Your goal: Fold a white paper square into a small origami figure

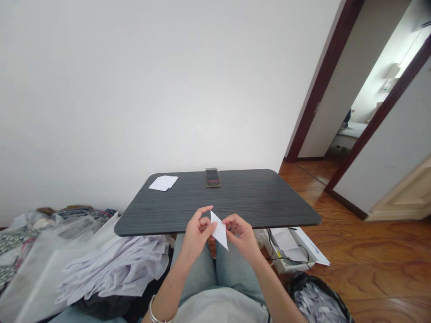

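Note:
A small white folded paper (219, 232) with pointed ends is held up over the table's front edge, between both hands. My left hand (200, 229) pinches its left side with thumb and fingers. On the right side, the fingertips of my right hand (240, 231) are closed on the paper's edge. A few white paper sheets (163, 183) lie at the back left of the dark table (253, 198). At the table's back middle is a phone (212, 178).
Left of the table lie a pile of white cloth (123, 265) and plastic bags (45, 264). Under the right side sits a white box (291, 265) with papers and cables. Beside it stands a black bag (320, 304) of paper scraps. A doorway opens at the right.

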`<action>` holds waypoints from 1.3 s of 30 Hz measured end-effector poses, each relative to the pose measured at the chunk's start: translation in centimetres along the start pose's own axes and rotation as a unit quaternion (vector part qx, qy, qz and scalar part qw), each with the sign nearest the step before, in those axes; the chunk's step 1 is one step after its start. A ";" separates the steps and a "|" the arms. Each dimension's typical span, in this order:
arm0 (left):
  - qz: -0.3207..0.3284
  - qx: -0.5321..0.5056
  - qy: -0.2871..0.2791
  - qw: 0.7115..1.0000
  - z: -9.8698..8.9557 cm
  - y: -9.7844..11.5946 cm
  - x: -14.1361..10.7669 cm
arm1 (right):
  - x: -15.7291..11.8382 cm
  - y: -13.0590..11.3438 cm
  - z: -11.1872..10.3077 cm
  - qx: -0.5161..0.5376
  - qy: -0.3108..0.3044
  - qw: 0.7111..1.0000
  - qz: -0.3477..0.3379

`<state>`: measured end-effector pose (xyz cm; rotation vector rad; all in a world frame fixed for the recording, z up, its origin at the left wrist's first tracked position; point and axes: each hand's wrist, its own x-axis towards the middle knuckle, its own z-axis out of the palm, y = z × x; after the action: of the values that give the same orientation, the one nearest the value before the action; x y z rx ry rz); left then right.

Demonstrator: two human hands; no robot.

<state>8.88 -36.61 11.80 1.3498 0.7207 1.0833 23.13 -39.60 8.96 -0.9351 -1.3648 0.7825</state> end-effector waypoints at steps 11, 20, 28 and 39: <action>0.071 0.008 -0.021 0.997 -0.6 0.5 -0.4 | -0.1 0.0 -0.5 0.106 0.045 0.993 0.021; 0.061 0.110 0.001 0.992 -0.6 0.6 -0.4 | -0.1 -0.5 -0.6 0.100 0.040 0.994 0.034; 0.078 0.138 0.036 0.987 -0.4 0.1 -0.6 | 0.0 -0.5 -0.2 0.084 0.059 0.995 -0.010; 0.049 0.059 0.083 0.994 0.5 0.3 -0.6 | -0.1 -1.5 0.6 0.093 0.123 0.987 0.048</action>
<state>9.11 -37.37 12.06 1.4184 0.8590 1.2583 22.43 -40.29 10.23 -0.9218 -1.0199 0.8230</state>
